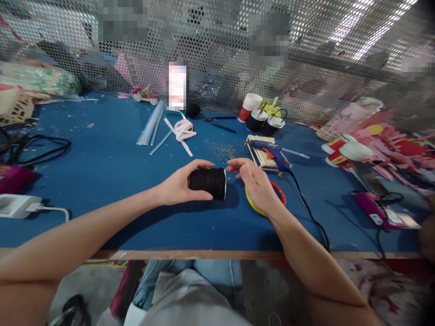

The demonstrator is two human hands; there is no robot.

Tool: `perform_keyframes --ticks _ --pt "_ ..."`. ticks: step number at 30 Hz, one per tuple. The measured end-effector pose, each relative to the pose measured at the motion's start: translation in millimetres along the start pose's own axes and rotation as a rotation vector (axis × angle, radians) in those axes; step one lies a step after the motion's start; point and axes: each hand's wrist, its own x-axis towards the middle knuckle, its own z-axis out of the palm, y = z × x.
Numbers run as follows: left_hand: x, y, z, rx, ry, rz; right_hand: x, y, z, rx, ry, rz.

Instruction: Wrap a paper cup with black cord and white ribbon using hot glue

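Note:
My left hand (179, 183) is wrapped around a black paper cup (208, 182) held on its side just above the blue table (112, 167), its white rim facing right. My right hand (253, 179) hovers at that rim, thumb and fingers pinched together; whether anything is between them I cannot make out. Under my right wrist lie yellow and red tape rolls (277, 195). A blue glue gun (272, 152) rests on a stack of wooden sticks (261, 156) just beyond my right hand, its black cord trailing to the front edge.
Black and red paper cups (260, 118) stand at the back centre. Clear glue sticks (149, 127) and white ribbon (183, 130) lie left of centre. More cups (343, 153) and pink craft pieces crowd the right. A white power strip (15, 204) and cables sit at left. Perforated metal screen behind.

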Motion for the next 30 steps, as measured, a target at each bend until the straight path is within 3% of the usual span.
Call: perform_keyframes --ticks 6,13,17,20,25,30 --pt "-3.0 1.3 4.1 0.079 -0.048 0.142 2.2 -1.3 3.6 0.142 -0.225 0.100" --pt "-3.2 2.5 5.0 0.186 -0.052 0.190 4.0 3.2 3.6 0.326 -0.217 0.254" --pt "-4.7 0.5 6.2 0.267 -0.106 0.227 5.6 1.0 5.0 0.401 -0.256 0.264" --pt "-5.5 -0.4 6.6 0.308 -0.123 0.254 5.3 -1.7 3.6 0.336 -0.240 0.257" --pt "-5.8 -0.3 7.5 0.334 -0.150 0.225 4.0 -5.2 -2.6 0.176 -0.330 0.127" --pt "-6.4 1.4 8.8 0.350 -0.153 0.206 4.1 -4.1 -3.9 0.199 -0.388 0.089"
